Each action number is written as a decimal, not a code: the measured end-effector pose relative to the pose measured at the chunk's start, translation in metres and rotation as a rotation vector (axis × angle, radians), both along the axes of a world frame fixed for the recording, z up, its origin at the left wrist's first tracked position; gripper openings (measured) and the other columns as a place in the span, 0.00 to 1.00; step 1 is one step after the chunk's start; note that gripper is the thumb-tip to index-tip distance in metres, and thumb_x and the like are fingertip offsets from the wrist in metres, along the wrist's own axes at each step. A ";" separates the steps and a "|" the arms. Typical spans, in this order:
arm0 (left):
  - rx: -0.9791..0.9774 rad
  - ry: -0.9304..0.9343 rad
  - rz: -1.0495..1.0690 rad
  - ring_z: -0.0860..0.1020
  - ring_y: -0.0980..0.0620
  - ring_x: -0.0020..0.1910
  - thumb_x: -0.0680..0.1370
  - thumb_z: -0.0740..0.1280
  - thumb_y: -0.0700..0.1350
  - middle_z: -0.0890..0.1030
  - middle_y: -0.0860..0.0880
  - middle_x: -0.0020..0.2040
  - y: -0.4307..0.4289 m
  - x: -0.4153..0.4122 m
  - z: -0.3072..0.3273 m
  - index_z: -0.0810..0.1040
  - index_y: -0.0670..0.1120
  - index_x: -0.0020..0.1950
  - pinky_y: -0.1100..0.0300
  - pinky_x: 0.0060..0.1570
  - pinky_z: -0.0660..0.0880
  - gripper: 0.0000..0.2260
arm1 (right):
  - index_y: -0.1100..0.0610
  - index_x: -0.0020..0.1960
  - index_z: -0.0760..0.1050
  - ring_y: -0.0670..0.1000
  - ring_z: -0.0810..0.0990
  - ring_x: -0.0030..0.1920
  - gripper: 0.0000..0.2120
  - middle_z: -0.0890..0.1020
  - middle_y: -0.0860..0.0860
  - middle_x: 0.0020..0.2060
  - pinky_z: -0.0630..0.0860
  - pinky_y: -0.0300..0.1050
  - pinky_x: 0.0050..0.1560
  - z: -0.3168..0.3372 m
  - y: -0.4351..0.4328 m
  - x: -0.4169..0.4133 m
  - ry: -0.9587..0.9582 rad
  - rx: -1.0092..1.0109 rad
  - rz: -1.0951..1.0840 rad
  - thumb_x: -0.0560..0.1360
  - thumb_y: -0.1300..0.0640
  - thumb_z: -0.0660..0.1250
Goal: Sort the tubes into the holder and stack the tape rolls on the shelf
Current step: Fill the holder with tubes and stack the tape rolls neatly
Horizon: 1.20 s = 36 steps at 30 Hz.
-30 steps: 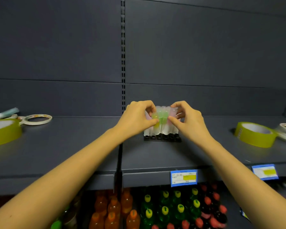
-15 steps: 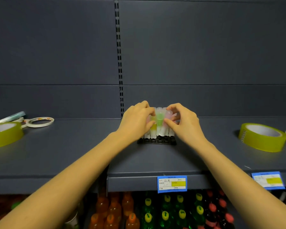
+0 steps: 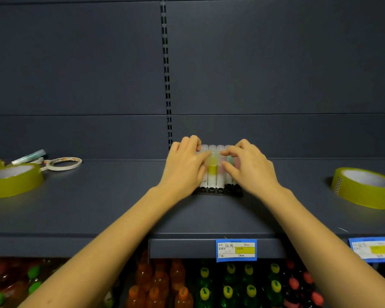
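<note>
The left hand (image 3: pixel 185 165) and right hand (image 3: pixel 251 167) curl round the translucent pastel plastic tubes (image 3: pixel 212 174) standing in the black holder (image 3: pixel 218 192) on the dark grey metal shelf (image 3: pixel 120 207) (yellow-green tape rolls (image 3: pixel 365 187) lie well apart), so a lopsided squeeze could tip the holder over

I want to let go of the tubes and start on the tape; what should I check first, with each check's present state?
1. Tubes upright in the black holder: ok.
2. Left hand and right hand both grip the tubes: ok.
3. Every tube fully seated: cannot tell, hands cover them.
4. No tube outside the holder: not ok, a tube-like stick lies far left.
5. Tape stacked: not ok; left yellow roll, right yellow roll and thin white roll lie unstacked.
</note>
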State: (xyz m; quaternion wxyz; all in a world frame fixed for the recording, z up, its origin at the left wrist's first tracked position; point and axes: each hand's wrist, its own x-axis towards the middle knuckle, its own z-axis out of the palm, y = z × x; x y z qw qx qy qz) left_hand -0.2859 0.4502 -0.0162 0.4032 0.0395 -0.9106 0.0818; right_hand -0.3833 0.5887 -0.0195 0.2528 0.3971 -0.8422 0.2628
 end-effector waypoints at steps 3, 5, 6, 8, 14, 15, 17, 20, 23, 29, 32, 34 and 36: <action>0.120 0.098 0.002 0.74 0.42 0.43 0.71 0.64 0.37 0.76 0.42 0.44 -0.010 0.014 -0.002 0.81 0.41 0.49 0.57 0.42 0.61 0.09 | 0.48 0.62 0.75 0.50 0.71 0.57 0.14 0.71 0.49 0.53 0.68 0.46 0.41 0.012 -0.002 -0.002 0.003 0.116 -0.039 0.77 0.53 0.61; 0.166 0.108 0.034 0.74 0.43 0.44 0.73 0.64 0.37 0.76 0.43 0.45 -0.022 0.024 -0.002 0.81 0.41 0.49 0.58 0.42 0.60 0.08 | 0.48 0.60 0.76 0.52 0.71 0.58 0.13 0.73 0.50 0.53 0.67 0.46 0.42 0.025 -0.006 -0.001 0.004 0.192 -0.063 0.77 0.53 0.60; 0.174 0.105 0.051 0.74 0.44 0.46 0.74 0.64 0.38 0.76 0.44 0.46 -0.029 0.030 -0.002 0.80 0.42 0.50 0.59 0.43 0.60 0.08 | 0.49 0.58 0.77 0.52 0.71 0.58 0.12 0.73 0.50 0.53 0.66 0.46 0.42 0.033 -0.009 0.001 0.020 0.229 -0.079 0.76 0.52 0.61; 0.175 0.080 0.089 0.73 0.47 0.48 0.76 0.62 0.41 0.77 0.47 0.49 -0.045 0.044 -0.002 0.80 0.44 0.53 0.61 0.45 0.60 0.09 | 0.49 0.56 0.78 0.53 0.70 0.58 0.12 0.73 0.50 0.53 0.65 0.45 0.42 0.046 -0.019 0.007 0.076 0.264 -0.089 0.76 0.50 0.61; 0.250 0.119 0.265 0.73 0.49 0.52 0.78 0.62 0.47 0.77 0.49 0.52 -0.098 0.104 -0.011 0.79 0.45 0.54 0.60 0.48 0.63 0.10 | 0.47 0.54 0.76 0.52 0.76 0.51 0.09 0.76 0.46 0.48 0.66 0.43 0.42 0.048 -0.075 0.062 0.141 0.068 0.153 0.75 0.49 0.62; 0.256 0.119 0.291 0.73 0.49 0.52 0.78 0.62 0.47 0.77 0.49 0.52 -0.106 0.115 -0.013 0.79 0.45 0.53 0.59 0.48 0.64 0.10 | 0.46 0.54 0.75 0.52 0.77 0.51 0.09 0.77 0.45 0.48 0.66 0.43 0.42 0.045 -0.088 0.073 0.141 0.075 0.187 0.75 0.50 0.62; 0.269 0.117 0.342 0.74 0.48 0.53 0.77 0.63 0.47 0.78 0.48 0.51 -0.125 0.140 -0.016 0.79 0.44 0.52 0.58 0.50 0.66 0.10 | 0.46 0.55 0.75 0.52 0.77 0.51 0.09 0.78 0.44 0.48 0.67 0.43 0.43 0.040 -0.113 0.093 0.151 0.111 0.245 0.76 0.50 0.61; 0.298 0.126 0.400 0.75 0.46 0.54 0.76 0.64 0.46 0.79 0.46 0.51 -0.157 0.180 -0.018 0.80 0.43 0.50 0.55 0.50 0.68 0.09 | 0.47 0.56 0.74 0.52 0.78 0.51 0.10 0.79 0.44 0.49 0.68 0.43 0.43 0.035 -0.154 0.122 0.149 0.157 0.327 0.76 0.50 0.61; 0.309 0.113 0.454 0.76 0.46 0.53 0.75 0.65 0.46 0.80 0.47 0.49 -0.192 0.219 -0.019 0.80 0.44 0.49 0.54 0.49 0.69 0.08 | 0.48 0.57 0.74 0.53 0.78 0.51 0.10 0.80 0.46 0.51 0.70 0.45 0.44 0.033 -0.198 0.151 0.139 0.186 0.370 0.77 0.49 0.60; 0.316 0.106 0.492 0.76 0.48 0.48 0.75 0.65 0.46 0.80 0.49 0.44 -0.267 0.286 -0.016 0.80 0.46 0.47 0.56 0.44 0.68 0.06 | 0.47 0.57 0.74 0.55 0.79 0.51 0.11 0.81 0.47 0.50 0.68 0.44 0.43 0.028 -0.285 0.201 0.056 0.202 0.373 0.77 0.48 0.60; 0.325 0.075 0.510 0.77 0.50 0.47 0.75 0.64 0.48 0.81 0.52 0.44 -0.304 0.311 -0.019 0.79 0.48 0.47 0.55 0.42 0.70 0.07 | 0.48 0.58 0.74 0.58 0.78 0.54 0.14 0.81 0.51 0.54 0.69 0.47 0.45 0.022 -0.328 0.217 -0.042 0.232 0.302 0.77 0.43 0.58; 0.334 0.065 0.507 0.77 0.50 0.46 0.75 0.64 0.49 0.81 0.52 0.44 -0.327 0.326 -0.020 0.79 0.49 0.47 0.56 0.41 0.70 0.07 | 0.50 0.60 0.73 0.60 0.76 0.57 0.18 0.79 0.54 0.57 0.67 0.48 0.46 0.017 -0.356 0.224 -0.118 0.261 0.230 0.77 0.40 0.56; 0.327 0.052 0.512 0.77 0.52 0.45 0.76 0.64 0.50 0.81 0.52 0.45 -0.347 0.340 -0.020 0.79 0.50 0.48 0.59 0.39 0.68 0.07 | 0.52 0.62 0.73 0.60 0.75 0.59 0.22 0.77 0.55 0.60 0.66 0.48 0.47 0.014 -0.380 0.228 -0.201 0.278 0.151 0.77 0.39 0.55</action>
